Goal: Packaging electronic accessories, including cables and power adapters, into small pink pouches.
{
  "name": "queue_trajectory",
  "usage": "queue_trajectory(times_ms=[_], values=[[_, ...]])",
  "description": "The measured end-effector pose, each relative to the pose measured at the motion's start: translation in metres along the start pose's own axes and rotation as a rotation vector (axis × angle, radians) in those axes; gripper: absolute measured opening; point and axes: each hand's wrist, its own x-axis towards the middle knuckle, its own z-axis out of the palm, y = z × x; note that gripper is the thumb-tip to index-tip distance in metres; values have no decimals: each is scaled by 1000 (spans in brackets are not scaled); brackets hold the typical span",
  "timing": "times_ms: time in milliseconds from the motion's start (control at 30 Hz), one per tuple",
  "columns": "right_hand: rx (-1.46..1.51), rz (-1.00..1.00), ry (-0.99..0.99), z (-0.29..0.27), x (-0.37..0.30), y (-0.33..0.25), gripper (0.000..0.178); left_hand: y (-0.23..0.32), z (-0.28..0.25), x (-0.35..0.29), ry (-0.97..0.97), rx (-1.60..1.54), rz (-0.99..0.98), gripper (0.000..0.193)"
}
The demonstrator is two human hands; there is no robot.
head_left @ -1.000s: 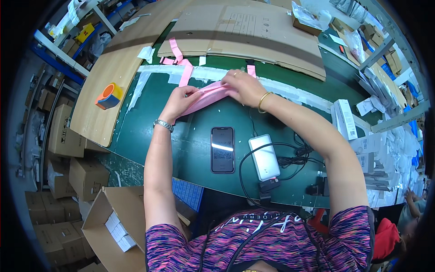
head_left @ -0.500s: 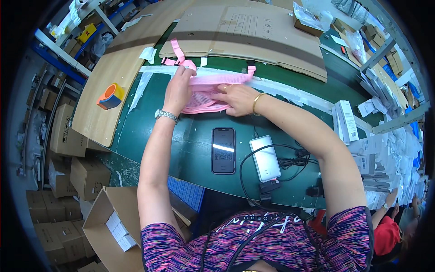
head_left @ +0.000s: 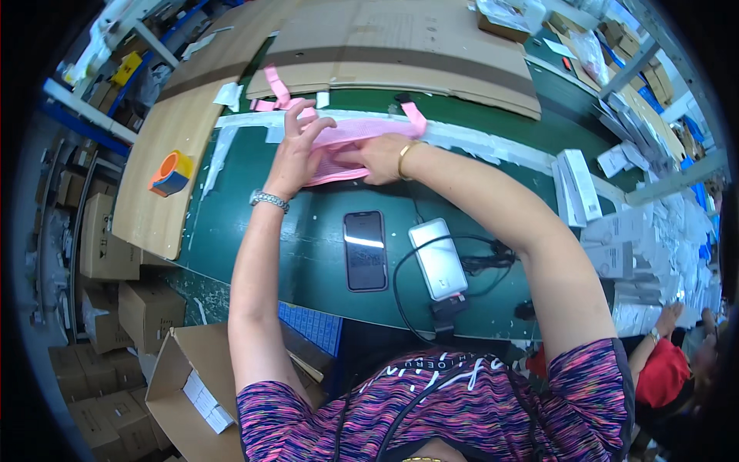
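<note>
- Mesh fabric piece, pink, soft (head_left: 366,129), on far-middle part of green tabletop (head_left: 315,223), btwn both hands.
- L hand (head_left: 291,163): at mesh's L end, fingers raised & spread, grip released; can't tell if thumb touches the edge.
- R hand (head_left: 385,159): fingers reach into mesh fold from R; can't tell if grip is clenched on it.
- Pink webbing strap (head_left: 277,86) lies past L hand, nr big flat brown cardboard sheet (head_left: 400,69); pink strap end w/ black tip (head_left: 415,118) at mesh's R.
- Black rectangular smartphone (head_left: 365,252) nearer the body, just L of silver-white flat power bank (head_left: 439,260) w/ black cable (head_left: 483,263).
- Orange/yellow/blue tape roll (head_left: 171,174) on pale wooden board (head_left: 146,208), far L.
- White cardboard boxes (head_left: 579,185), R side.
</note>
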Motion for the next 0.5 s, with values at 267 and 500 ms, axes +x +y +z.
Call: queue_trajectory(times_ms=[267,500], values=[[302,69,293,-68,-109,14,38,-37,-3,-9,-52,2,74,41],[257,418,255,-64,-230,26,53,-23,5,-5,-97,-400,-78,33]])
